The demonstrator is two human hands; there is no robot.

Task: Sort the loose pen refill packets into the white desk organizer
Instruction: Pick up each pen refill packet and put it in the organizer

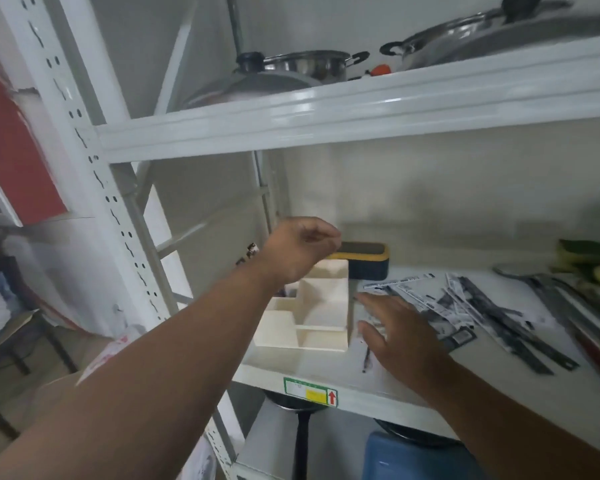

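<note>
Sorting step under way, neither hand carrying a packet.

I note the white desk organizer [309, 311] standing at the left end of the shelf [326, 372], its front compartments bare as far as I can see. My left hand [300, 249] hangs over its rear section with fingers loosely curled; I see nothing held in them, though blur hides the fingertips. My right hand [390, 329] lies low just beside the organizer's right wall, fingers straight and slightly spread, gripping nothing. The loose pen refill packets [465, 306] lie scattered on the shelf to the right of that hand, overlapping one another. A yellow-rimmed box [366, 259] sits behind the organizer. In my judgement the next move calls for the right hand to pinch one packet off the heap and carry it left into a compartment.
</note>
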